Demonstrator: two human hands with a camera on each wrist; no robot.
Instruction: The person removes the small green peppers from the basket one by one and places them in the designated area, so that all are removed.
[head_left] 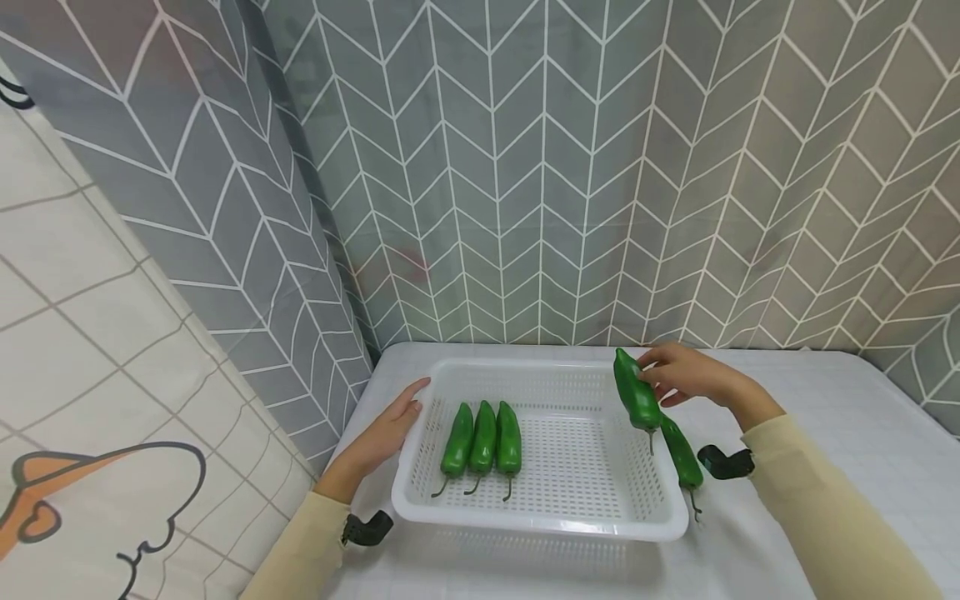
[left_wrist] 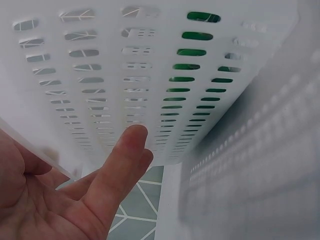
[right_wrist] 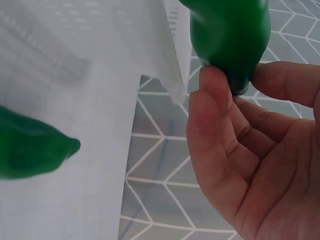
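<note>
A white perforated plastic basket (head_left: 570,527) stands in front of me. Three long green peppers (head_left: 482,437) lie side by side in its left part, stems toward me. My left hand (head_left: 386,429) holds the basket's left rim, fingers alongside the outer wall in the left wrist view. At the right end, my right hand (head_left: 690,373) pinches another green pepper (head_left: 636,392) near its tip between thumb and fingers. This pepper hangs over the right rim, stem down. One more green pepper (head_left: 682,454) lies on the table, right outside the basket.
The basket rests on a white table (head_left: 810,400) with rounded back corners. Behind it hangs a grey curtain (head_left: 517,192) with white zigzag lines. A pale tiled sheet (head_left: 97,333) with a cartoon drawing is on the left.
</note>
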